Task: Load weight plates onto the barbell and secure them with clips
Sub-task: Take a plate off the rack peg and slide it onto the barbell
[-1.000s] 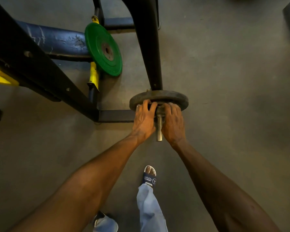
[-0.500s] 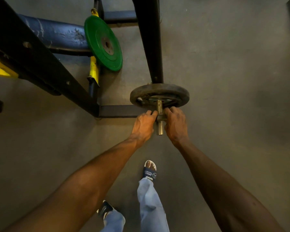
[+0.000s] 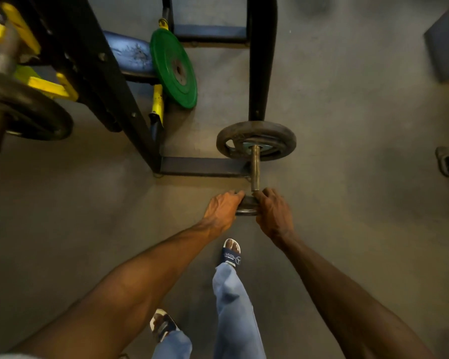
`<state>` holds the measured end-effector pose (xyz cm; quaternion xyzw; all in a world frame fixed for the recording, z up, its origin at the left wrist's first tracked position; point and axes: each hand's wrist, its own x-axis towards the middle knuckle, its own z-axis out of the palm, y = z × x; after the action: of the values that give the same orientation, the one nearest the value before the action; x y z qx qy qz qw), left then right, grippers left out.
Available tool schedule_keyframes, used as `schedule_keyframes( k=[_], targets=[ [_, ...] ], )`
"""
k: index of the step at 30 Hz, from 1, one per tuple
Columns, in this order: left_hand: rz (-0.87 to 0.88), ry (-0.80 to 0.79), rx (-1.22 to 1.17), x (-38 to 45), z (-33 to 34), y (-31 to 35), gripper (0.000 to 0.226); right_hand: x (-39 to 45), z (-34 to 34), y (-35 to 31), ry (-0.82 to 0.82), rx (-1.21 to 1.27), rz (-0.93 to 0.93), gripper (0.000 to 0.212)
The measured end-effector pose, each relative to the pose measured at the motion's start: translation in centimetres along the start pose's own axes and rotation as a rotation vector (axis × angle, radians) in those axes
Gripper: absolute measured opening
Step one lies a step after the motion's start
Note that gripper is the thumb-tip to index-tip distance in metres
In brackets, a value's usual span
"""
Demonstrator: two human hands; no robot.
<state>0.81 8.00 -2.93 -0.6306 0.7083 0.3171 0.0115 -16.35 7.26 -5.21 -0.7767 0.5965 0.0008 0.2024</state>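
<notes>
Three-pointed star logo on slide sandal [image 3: 231,256] strap, white lettering beside it too small to read

Both hands are now off the dark weight plate [image 3: 256,140] and back at the tip of the barbell sleeve [image 3: 255,168]. The left hand [image 3: 222,209] and right hand [image 3: 275,212] grip a small dark collar [image 3: 247,205] between them, clear of the plate, with bare sleeve now exposed between.
</notes>
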Motion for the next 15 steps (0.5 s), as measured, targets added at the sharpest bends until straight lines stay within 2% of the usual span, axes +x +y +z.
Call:
schedule_keyframes(
  k=[7, 11, 15],
  targets=[
    [0.063, 0.132, -0.035, -12.2, -3.8, -2.6, 0.061, -8.0, -4.3, -9.4, 0.131, 0.014, -0.103, 0.040],
    [0.083, 0.277, 0.007, -21.6, -5.1, -4.9, 0.072, -13.4, -6.6, -16.3, 0.251, -0.015, -0.233, 0.029],
    [0.093, 0.462, 0.030, -30.5, -5.3, -7.7, 0.075, -18.8, -7.4, -23.1, 0.344, -0.026, -0.349, 0.033]
  ],
)
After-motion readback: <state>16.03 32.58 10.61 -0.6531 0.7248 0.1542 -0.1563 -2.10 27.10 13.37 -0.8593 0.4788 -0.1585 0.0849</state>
